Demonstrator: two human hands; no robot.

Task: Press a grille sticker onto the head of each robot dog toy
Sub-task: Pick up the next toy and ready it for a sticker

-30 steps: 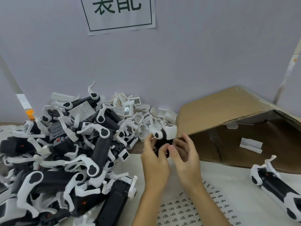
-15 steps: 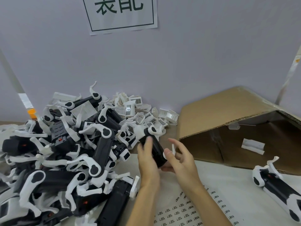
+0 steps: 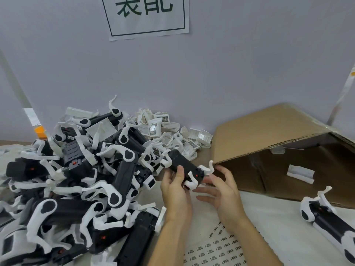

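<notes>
At centre of the tabletop [image 3: 259, 223], just left of the tipped cardboard box [image 3: 269, 131], I log one robot dog toy [image 3: 182, 167] lifted clear of the surface. Left hand [image 3: 175, 191] grips its black body from below, thumb over the top, fingers curled round it; presumably so the toy can be turned end for end. Right hand [image 3: 221, 191] sits just beside the near end of the toy, fingers spread and relaxed, clamped on nothing; whether it touches a white leg, cannot tell.

Sticker sheet [image 3: 215, 248] lies flat on the near tabletop under the wrists, within easy reach of the free hand. No sticker visible on either hand. Head end of the held toy not readable from this view.

Left: large heap of dogs [image 3: 76, 179], my guess the waiting stock. Far behind it, loose white head pieces [image 3: 163, 129], some showing grilles. Right edge: one dog [image 3: 330, 223] lying apart, perhaps a finished one
</notes>
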